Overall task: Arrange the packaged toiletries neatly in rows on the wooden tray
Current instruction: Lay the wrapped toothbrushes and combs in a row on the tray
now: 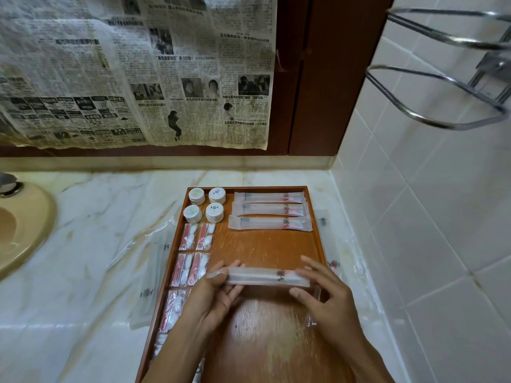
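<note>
A wooden tray (265, 247) lies on the marble counter. At its far left stand several round white soap packs (206, 204). Three long frosted toothbrush packets (269, 211) lie in a row at the far right. Small red-and-white sachets (195, 251) line the tray's left side. Above the tray's middle I hold another long frosted packet (260, 276) level between both hands. My left hand (215, 294) pinches its left end and my right hand (322, 293) grips its right end.
More clear packets lie on the counter left of the tray (149, 277) and right of it (333, 265). A beige sink (22, 228) sits at far left. A tiled wall (428, 217) rises at right, with a chrome rack (448, 78) overhead. Newspaper (138, 70) hangs behind.
</note>
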A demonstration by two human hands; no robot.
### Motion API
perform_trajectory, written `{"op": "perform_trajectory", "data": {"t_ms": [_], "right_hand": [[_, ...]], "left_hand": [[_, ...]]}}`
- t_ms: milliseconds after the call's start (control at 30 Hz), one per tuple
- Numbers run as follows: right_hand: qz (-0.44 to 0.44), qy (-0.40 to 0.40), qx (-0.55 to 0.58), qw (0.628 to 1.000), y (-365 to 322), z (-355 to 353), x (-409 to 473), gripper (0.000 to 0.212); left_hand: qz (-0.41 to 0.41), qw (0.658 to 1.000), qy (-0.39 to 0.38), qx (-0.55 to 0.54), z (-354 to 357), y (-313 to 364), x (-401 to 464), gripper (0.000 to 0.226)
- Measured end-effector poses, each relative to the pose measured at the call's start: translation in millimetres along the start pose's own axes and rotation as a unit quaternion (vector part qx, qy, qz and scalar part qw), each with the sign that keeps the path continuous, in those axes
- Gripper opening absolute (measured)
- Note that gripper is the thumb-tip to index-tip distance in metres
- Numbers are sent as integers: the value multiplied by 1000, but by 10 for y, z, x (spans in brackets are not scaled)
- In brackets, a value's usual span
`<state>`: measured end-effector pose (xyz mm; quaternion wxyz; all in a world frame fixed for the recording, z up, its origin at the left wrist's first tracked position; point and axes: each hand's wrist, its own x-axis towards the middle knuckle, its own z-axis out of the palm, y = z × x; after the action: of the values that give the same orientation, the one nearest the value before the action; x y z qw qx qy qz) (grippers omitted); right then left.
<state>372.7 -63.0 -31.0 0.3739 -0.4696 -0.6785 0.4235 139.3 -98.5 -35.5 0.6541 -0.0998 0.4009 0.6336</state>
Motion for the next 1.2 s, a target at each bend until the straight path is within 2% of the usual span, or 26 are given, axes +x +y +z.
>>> {"op": "perform_trajectory", "data": {"t_ms": [100, 200, 400, 500, 600, 700, 767, 833, 867, 900, 1000, 1067, 1200], "right_hand": [[170, -11, 154, 973, 23, 6, 23, 52], [230, -27, 302, 925, -14, 2, 54, 44], [246, -16, 323, 914, -45, 22, 60, 17], [241, -4, 330, 913, -36, 63, 57, 12], [242, -8, 308, 920, -27, 143, 36, 11], [213, -25, 215, 953, -8, 166, 19, 7], [158, 26, 36, 986, 61, 81, 19, 11], [107, 51, -202, 972, 110, -70, 13, 9], [110, 30, -285, 952, 121, -135, 3, 10], [125, -5, -340, 932, 131, -162, -8, 20], [181, -86, -411, 889, 101, -67, -69, 36], [195, -82, -433, 876, 54, 43, -83, 35], [199, -51, -421, 883, -8, 168, -82, 21]], "left_hand": [[31, 999, -27, 8, -6, 17, 15, 44], [52, 997, -62, 19, 1, 24, 1, 47], [51, 992, -95, 61, 12, 19, -53, 46], [18, 997, -66, 41, 82, -68, -80, 41], [-13, 996, -34, 86, 165, -250, -103, 28], [-22, 992, -3, 124, 198, -371, -73, 18], [1, 992, 32, 120, 179, -359, -16, 14], [22, 992, 48, 112, 141, -291, 29, 15], [31, 992, 53, 112, 114, -256, 50, 16], [39, 991, 58, 114, 81, -223, 72, 16], [47, 989, 70, 121, 28, -215, 126, 15], [50, 988, 64, 128, 46, -273, 140, 15], [51, 986, 52, 151, 107, -395, 151, 19]]}}
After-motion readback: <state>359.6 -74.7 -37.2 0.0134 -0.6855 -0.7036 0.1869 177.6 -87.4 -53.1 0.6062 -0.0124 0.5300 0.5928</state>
